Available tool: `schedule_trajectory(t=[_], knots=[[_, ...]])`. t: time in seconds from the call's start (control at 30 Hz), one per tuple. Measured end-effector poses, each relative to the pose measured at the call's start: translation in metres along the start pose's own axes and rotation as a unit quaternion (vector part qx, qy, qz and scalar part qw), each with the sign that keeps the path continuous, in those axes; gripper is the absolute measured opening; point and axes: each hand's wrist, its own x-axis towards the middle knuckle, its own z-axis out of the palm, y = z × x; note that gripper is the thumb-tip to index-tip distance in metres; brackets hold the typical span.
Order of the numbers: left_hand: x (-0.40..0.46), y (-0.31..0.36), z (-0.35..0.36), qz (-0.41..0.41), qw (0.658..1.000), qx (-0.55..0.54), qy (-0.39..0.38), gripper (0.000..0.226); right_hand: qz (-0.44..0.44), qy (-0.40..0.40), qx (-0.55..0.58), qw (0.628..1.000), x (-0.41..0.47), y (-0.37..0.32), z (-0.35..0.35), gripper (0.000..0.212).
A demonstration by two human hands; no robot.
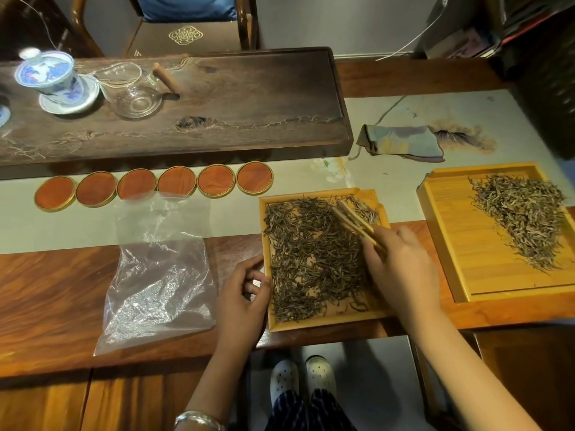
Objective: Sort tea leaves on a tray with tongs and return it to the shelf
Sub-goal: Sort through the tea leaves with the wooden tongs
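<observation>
The tea leaves are lying spread over nearly the whole floor of the small bamboo tray, which is sitting at the near edge of the wooden table, with a thinner, paler patch gathering in the tray's far right corner. The tongs are slanting across that corner, long axis running from near right to far left, tips resting among the leaves there and looking almost pressed together; whether they are nipping a leaf I cannot tell. The right hand is pinching the tongs' near end and hanging over the tray's right rim, so it is the nearer hand to the work. The left hand is resting against the tray's left rim, fingers loosely curled, steadying it. To the right, apart, a larger tray is holding a second pile of leaves. A plastic bag is lying to the left.
</observation>
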Motion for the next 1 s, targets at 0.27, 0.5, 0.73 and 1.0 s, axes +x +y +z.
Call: schedule_trajectory(t=[0.27,0.5,0.73,1.0], knots=[[0.0,-0.001,-0.001,-0.008,1.0,-0.007,-0.012,0.016,0.0,-0.04,-0.019,0.999,0.008,-0.005,0.008,0.025],[0.0,0.0,-0.001,-0.005,1.0,0.002,-0.009,0.018,-0.003,-0.032,-0.019,0.999,0.007,0.006,0.005,0.03],[-0.001,0.002,-0.002,0.002,1.0,0.007,-0.006,0.022,-0.036,-0.013,0.014,0.999,-0.011,0.016,-0.014,0.028],[-0.001,0.002,0.0,0.002,1.0,0.007,0.0,0.018,-0.127,-0.098,0.034,0.986,-0.063,0.025,-0.023,0.028]])
